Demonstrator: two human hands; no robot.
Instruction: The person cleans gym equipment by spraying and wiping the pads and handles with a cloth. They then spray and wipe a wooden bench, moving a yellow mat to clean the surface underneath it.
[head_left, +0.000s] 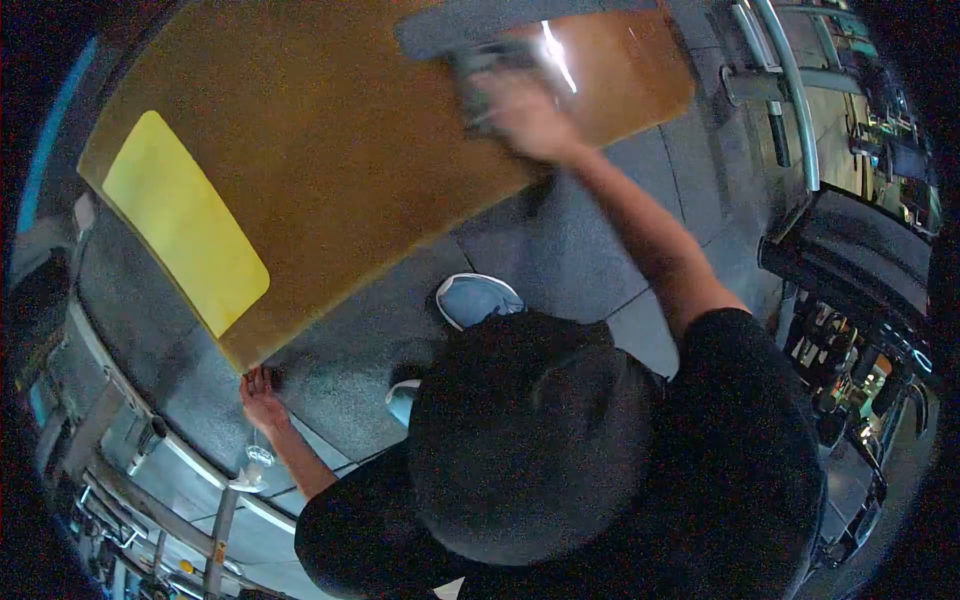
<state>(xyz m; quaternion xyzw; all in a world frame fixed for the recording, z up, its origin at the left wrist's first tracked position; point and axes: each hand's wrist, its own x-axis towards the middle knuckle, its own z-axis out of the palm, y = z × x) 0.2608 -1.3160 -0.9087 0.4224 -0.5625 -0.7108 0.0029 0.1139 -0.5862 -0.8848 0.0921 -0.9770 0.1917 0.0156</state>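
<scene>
A large brown panel (350, 140) with a yellow patch (187, 225) at its left end spans the upper view. My left hand (260, 402) is at the panel's near left corner, its fingers close together against the edge and partly hidden by it. My right hand (525, 112), blurred by motion, is over the panel's upper right part, closed on a dark grey object too smeared to name. Just beyond that hand lies a grey strip (440, 32), and a bright reflection shines on the surface to its right.
Grey floor tiles (610, 230) and two blue-grey shoes (478, 298) show below the panel. Metal rails (190, 460) run along the lower left. To the right are a curved metal tube (795, 95), a black case-like object (850, 240) and cluttered equipment.
</scene>
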